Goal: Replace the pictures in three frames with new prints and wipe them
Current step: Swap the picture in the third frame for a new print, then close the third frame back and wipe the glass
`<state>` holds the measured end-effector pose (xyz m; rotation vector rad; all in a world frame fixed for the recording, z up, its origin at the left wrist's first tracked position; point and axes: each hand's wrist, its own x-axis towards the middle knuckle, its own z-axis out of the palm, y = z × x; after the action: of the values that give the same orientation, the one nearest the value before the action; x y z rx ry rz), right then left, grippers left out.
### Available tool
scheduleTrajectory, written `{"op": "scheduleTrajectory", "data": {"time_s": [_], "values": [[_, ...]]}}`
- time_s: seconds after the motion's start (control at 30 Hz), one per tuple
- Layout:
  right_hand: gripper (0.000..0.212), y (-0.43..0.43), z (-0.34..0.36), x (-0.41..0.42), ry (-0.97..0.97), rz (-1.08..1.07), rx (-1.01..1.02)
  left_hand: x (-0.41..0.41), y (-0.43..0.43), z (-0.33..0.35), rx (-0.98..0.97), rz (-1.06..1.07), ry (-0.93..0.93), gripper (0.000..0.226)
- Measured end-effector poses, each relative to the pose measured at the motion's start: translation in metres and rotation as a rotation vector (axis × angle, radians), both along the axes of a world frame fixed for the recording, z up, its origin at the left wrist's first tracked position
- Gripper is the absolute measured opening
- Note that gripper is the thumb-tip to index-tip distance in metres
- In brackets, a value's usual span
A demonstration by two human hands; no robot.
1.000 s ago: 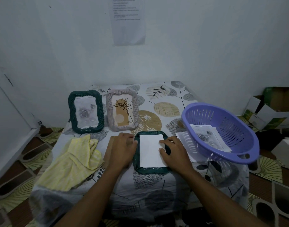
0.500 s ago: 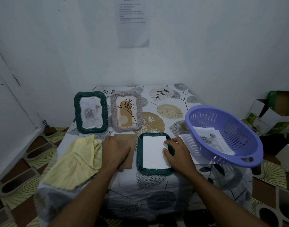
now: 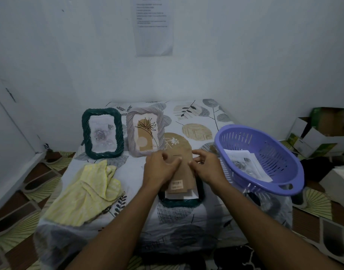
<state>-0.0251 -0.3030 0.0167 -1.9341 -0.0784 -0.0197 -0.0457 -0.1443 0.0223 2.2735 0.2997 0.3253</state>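
While the left hand [image 3: 159, 169] and right hand [image 3: 207, 169] each pinch in their grip a side edge of the stiff brown cardboard backing [image 3: 181, 172], it covers the white print [image 3: 179, 194] inside the ribbed dark-green frame [image 3: 179, 202], which lies flat on the counter [image 3: 186, 215].

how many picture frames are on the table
3. A dark green frame stands back left, a grey frame stands beside it, and a second green frame lies flat at the front, mostly covered by the brown backing board.

Forearms [image 3: 128, 221] bare along whole visible length; left grip [image 3: 159, 169], right grip [image 3: 208, 170] bare.
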Motion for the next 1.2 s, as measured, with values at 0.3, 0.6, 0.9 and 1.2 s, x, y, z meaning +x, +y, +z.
{"op": "scheduleTrajectory", "data": {"time_s": [0.3,0.6,0.9,1.2], "values": [[0.039,-0.013,-0.013,-0.004,0.060,-0.004,-0.138,-0.005,0.014,-0.017,0.009,-0.088,-0.025,0.032],[0.044,-0.008,-0.020,-0.002,0.039,-0.018,-0.235,-0.001,0.017,-0.029,0.034,-0.093,-0.035,0.034],[0.039,-0.008,-0.016,0.003,0.052,-0.029,-0.213,0.002,0.018,-0.025,-0.033,-0.093,-0.047,0.033],[0.039,-0.007,-0.018,0.002,0.042,0.007,-0.274,0.003,0.019,-0.031,0.011,-0.124,-0.049,0.034]]}}
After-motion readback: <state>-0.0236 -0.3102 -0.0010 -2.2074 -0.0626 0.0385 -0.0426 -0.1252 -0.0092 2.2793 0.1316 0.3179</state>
